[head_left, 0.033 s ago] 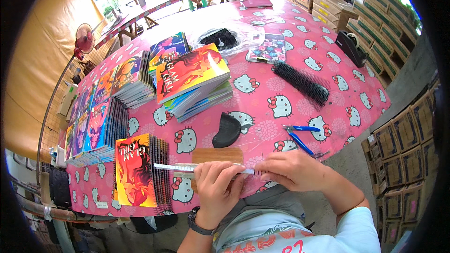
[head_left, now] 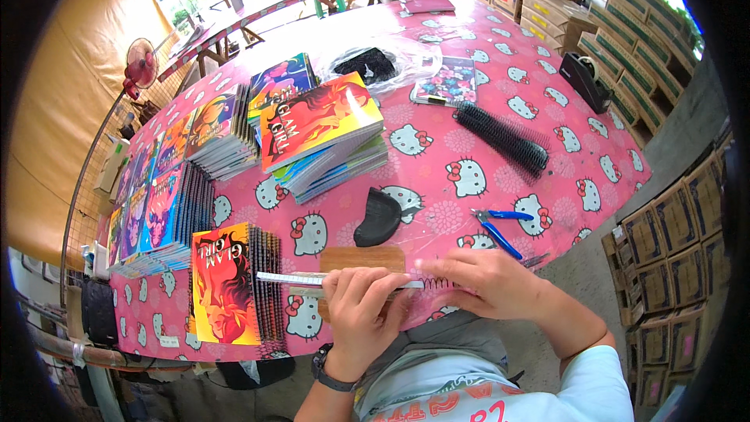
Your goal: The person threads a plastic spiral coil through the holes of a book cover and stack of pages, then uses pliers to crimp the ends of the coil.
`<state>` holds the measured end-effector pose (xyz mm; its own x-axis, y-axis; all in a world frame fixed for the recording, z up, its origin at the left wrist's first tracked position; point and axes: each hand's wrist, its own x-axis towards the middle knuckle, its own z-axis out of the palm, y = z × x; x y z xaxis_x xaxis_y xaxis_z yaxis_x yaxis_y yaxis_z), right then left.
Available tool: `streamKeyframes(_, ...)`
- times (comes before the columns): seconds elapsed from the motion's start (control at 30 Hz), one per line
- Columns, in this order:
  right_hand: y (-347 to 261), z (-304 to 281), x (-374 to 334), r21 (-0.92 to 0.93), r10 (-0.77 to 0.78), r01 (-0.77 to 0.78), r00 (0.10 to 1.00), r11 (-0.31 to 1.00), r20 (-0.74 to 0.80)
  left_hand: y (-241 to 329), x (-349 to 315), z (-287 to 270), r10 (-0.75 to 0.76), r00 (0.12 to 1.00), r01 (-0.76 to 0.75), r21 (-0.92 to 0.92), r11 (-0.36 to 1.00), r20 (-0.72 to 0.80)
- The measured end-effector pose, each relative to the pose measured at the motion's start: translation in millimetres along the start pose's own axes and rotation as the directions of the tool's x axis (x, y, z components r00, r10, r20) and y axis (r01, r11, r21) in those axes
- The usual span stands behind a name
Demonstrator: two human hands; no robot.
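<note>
My left hand point(head_left: 363, 305) is closed on a notebook point(head_left: 291, 279), held edge-on so that its pages show as a thin white strip. A dark spiral coil point(head_left: 434, 284) sticks out of the notebook's right end. The fingers of my right hand point(head_left: 491, 285) are closed around the coil's free end. Beneath the notebook, partly covered by my left hand, lies a brown wooden board point(head_left: 363, 259). Just beyond it sits a black curved piece point(head_left: 378, 217). Blue-handled cutters point(head_left: 504, 228) lie past my right hand.
To the left stand a stack of red-yellow spiral notebooks point(head_left: 224, 285), a tilted pile point(head_left: 324, 121) and several more stacks point(head_left: 160, 207). A bundle of black coils point(head_left: 502, 141), a flowered notebook point(head_left: 445, 80) and a black tape dispenser point(head_left: 586, 80) lie farther off. Cartons point(head_left: 672, 266) line the right side.
My right hand has shifted slightly and its fingers have moved up and apart a little, so more of the coil shows between my hands. My left hand and the notebook stay in place.
</note>
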<state>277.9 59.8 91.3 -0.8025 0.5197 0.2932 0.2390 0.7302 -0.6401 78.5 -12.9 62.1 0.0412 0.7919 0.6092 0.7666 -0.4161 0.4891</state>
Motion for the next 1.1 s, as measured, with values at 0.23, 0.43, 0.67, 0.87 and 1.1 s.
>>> streamKeyframes(0.23, 9, 8, 3, 0.217, 0.163, -0.182, 0.981, 0.959, 0.103, -5, -3, -1, 0.091, 0.992, -0.095, 0.043, 0.995, 0.088)
streamKeyframes(0.43, 83, 21, 56, 0.188, 0.315, -0.331, 0.943, 0.925, 0.109, -4, -3, -6, 0.046, 0.979, -0.066, 0.097, 0.993, 0.2)
streamKeyframes(0.67, 119, 83, 102, -0.434, 0.119, -0.055, 0.985, 0.899, 0.122, -9, -5, -7, 0.058, 0.981, -0.071, 0.066, 0.995, 0.188)
streamKeyframes(0.87, 132, 82, 65, -0.088, 0.161, -0.165, 0.986, 0.982, -0.05, -6, -3, -9, 0.022, 0.987, -0.027, 0.03, 0.999, 0.16)
streamKeyframes(1.1, 107, 93, 51, -0.356, 0.158, -0.193, 0.98, 0.914, -0.124, -10, 0, -11, 0.079, 0.989, -0.077, -0.018, 0.997, 0.127)
